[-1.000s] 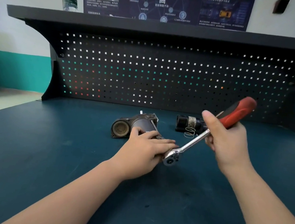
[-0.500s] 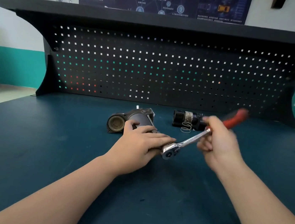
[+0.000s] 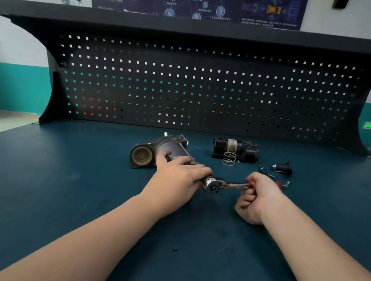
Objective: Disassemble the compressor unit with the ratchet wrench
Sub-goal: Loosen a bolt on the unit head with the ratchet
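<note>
The grey compressor unit lies on the blue bench, its round end facing left. My left hand grips its near end and holds it down. The ratchet wrench lies almost level, its chrome head just right of my left fingertips, against the hidden end of the unit. My right hand is closed around the wrench's red handle, which is mostly covered by the fist.
A black cylindrical part with a wire spring in front lies behind the wrench. Small loose parts, a black cap and screws, lie to the right. A black pegboard closes the back of the bench.
My right hand has swung the wrench handle down and towards me, from raised at the upper right to almost level. My left hand stays on the compressor unit.
</note>
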Motion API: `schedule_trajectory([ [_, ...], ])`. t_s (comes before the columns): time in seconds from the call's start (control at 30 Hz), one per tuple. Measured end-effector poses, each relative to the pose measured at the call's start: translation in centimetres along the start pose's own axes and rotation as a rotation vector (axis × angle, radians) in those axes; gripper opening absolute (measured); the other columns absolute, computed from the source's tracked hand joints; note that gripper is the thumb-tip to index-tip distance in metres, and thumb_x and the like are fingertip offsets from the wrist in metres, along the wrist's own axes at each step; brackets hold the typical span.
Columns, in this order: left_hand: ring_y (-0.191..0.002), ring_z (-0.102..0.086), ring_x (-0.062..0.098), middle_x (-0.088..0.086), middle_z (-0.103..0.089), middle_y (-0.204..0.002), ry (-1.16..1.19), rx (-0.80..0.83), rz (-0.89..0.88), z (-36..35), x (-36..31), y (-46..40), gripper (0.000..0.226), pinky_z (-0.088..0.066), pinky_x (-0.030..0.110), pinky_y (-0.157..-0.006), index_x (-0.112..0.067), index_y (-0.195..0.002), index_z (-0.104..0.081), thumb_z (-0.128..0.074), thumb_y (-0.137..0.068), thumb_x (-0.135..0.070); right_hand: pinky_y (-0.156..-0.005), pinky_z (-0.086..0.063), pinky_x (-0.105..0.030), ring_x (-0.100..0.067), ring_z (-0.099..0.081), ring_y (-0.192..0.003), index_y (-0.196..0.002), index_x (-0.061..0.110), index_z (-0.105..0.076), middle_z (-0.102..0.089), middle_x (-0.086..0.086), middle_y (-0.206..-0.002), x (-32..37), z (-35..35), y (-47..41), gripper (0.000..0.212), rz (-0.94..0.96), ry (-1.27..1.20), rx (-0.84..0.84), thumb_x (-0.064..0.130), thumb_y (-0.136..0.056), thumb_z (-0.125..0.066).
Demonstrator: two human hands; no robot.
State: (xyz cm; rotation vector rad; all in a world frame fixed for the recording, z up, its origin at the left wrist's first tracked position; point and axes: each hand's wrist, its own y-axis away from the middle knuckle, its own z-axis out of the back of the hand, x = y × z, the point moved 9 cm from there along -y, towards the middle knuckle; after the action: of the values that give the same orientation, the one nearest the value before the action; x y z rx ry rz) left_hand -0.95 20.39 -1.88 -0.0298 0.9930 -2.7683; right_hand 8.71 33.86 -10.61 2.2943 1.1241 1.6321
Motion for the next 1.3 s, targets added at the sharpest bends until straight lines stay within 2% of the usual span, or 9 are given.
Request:
schedule_trajectory([
  [0.37, -0.108, -0.032, 0.013, -0.037, -0.051, -0.122, 0.05, 0.272, -0.055, -1.3, 0.5, -2.0, 0.027, -0.025, 0.039, -0.084, -0.051, -0.114, -0.055, -0.052, -0.093, -0.035, -0.036, -0.026, -0.018, -0.006, -0.026, -0.03, -0.057, 0.021, -0.034, -0.029, 0.012, -0.035, 10.1, -4.0, 4.0, 0.039, 0.905, 0.225, 0.207, 0.023, -0.083, -0.064],
  [0.47, -0.104, -0.032, 0.014, -0.035, -0.055, -0.117, 0.023, 0.238, -0.03, -1.3, 0.5, -2.1, 0.025, -0.028, 0.04, -0.085, -0.048, -0.115, -0.057, -0.05, -0.094, -0.035, -0.037, -0.023, -0.019, -0.008, -0.024, -0.03, -0.058, 0.019, -0.035, -0.028, 0.008, -0.036, 9.8, -3.8, 2.6, 0.041, 0.816, 0.208, 0.176, 0.025, -0.087, -0.063],
  [0.63, -0.106, -0.031, 0.014, -0.033, -0.055, -0.119, 0.024, 0.207, 0.024, -1.3, 0.7, -1.8, 0.027, -0.017, 0.033, -0.077, -0.048, -0.119, -0.055, -0.049, -0.094, -0.038, -0.037, -0.016, -0.012, -0.007, -0.019, -0.025, -0.056, 0.02, -0.034, -0.026, 0.007, -0.036, 1.5, -0.8, -2.1, 0.034, 0.063, 0.042, 0.061, 0.021, -0.085, -0.053],
  [0.7, -0.109, -0.032, 0.014, -0.033, -0.055, -0.118, 0.012, 0.195, 0.008, -1.1, 0.7, -1.6, 0.026, -0.013, 0.032, -0.074, -0.048, -0.118, -0.055, -0.049, -0.094, -0.039, -0.036, -0.015, -0.01, -0.007, -0.016, -0.025, -0.057, 0.019, -0.034, -0.023, 0.007, -0.036, 0.9, -0.8, -2.0, 0.033, 0.027, 0.0, 0.044, 0.019, -0.083, -0.053],
  [0.87, -0.109, -0.033, 0.009, -0.035, -0.05, -0.126, 0.06, 0.183, -0.067, -0.5, 0.6, -1.1, 0.031, -0.013, 0.03, -0.074, -0.055, -0.12, -0.052, -0.052, -0.092, -0.041, -0.035, -0.026, -0.016, -0.002, -0.032, -0.031, -0.067, 0.021, -0.045, -0.036, 0.013, -0.037, 9.6, -3.7, 3.8, 0.028, 0.828, 0.163, 0.137, 0.033, -0.082, -0.066],
  [0.97, -0.108, -0.036, 0.01, -0.038, -0.053, -0.12, 0.095, 0.113, -0.048, -0.2, 0.8, -1.0, 0.025, -0.013, 0.029, -0.073, -0.048, -0.11, -0.061, -0.056, -0.09, -0.033, -0.047, -0.036, -0.017, 0.002, -0.045, -0.04, -0.063, 0.037, -0.059, -0.048, 0.02, -0.045, 9.9, -5.4, 6.6, 0.018, 1.029, 0.327, 0.194, 0.049, -0.072, -0.068],
  [1.07, -0.108, -0.038, 0.013, -0.035, -0.058, -0.112, 0.098, 0.07, -0.019, -0.3, 0.9, -1.0, 0.028, -0.019, 0.032, -0.082, -0.044, -0.108, -0.063, -0.057, -0.089, -0.024, -0.043, -0.031, -0.023, -0.002, -0.037, -0.033, -0.069, 0.025, -0.052, -0.041, 0.013, -0.038, 9.1, -3.6, 4.6, 0.021, 0.888, 0.183, 0.059, 0.036, -0.081, -0.065],
  [1.23, -0.109, -0.042, 0.012, -0.031, -0.062, -0.109, 0.129, 0.027, 0.023, -0.1, 1.2, -1.0, 0.026, -0.025, 0.039, -0.09, -0.042, -0.108, -0.065, -0.061, -0.088, -0.026, -0.04, -0.017, -0.019, -0.009, -0.017, -0.024, -0.058, 0.02, -0.034, -0.023, 0.007, -0.034, 0.9, -0.5, -0.5, 0.033, 0.05, -0.049, -0.036, 0.022, -0.083, -0.055],
  [1.3, -0.107, -0.042, 0.011, -0.03, -0.062, -0.111, 0.119, 0.029, 0.019, 0.0, 1.1, -0.9, 0.028, -0.026, 0.039, -0.089, -0.044, -0.11, -0.064, -0.061, -0.088, -0.028, -0.043, -0.015, -0.021, -0.01, -0.015, -0.023, -0.056, 0.02, -0.031, -0.02, 0.006, -0.033, -0.4, -0.7, -0.6, 0.034, -0.012, -0.121, -0.012, 0.02, -0.082, -0.053],
])
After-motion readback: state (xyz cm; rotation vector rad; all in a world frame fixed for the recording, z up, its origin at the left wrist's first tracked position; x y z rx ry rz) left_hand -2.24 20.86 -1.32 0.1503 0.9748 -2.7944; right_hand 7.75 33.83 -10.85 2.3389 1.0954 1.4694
